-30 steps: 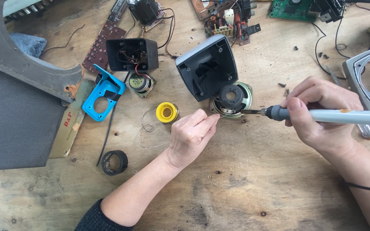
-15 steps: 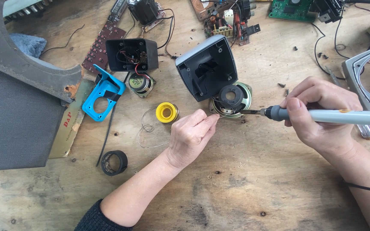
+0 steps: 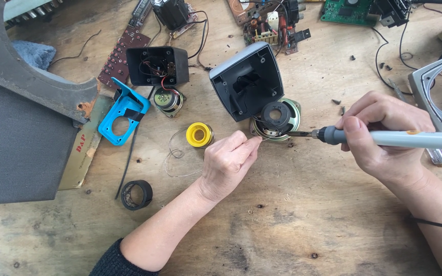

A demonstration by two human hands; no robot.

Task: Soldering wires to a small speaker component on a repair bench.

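while the right hand (image 3: 384, 135) grips the soldering iron (image 3: 384, 138) with its tip at the speaker (image 3: 277, 120) rim on the counter (image 3: 282, 225), the left hand (image 3: 228, 163) pinches thin solder wire (image 3: 259, 139) close by, so a slip could burn fingertips.

A flat, olive-tan printed card (image 3: 80, 153) with red lettering lies at the left, tucked under the blue plastic bracket (image 3: 121, 112).

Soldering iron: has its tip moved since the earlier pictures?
No. The soldering iron in the right hand keeps its tip at the same spot by the speaker rim.
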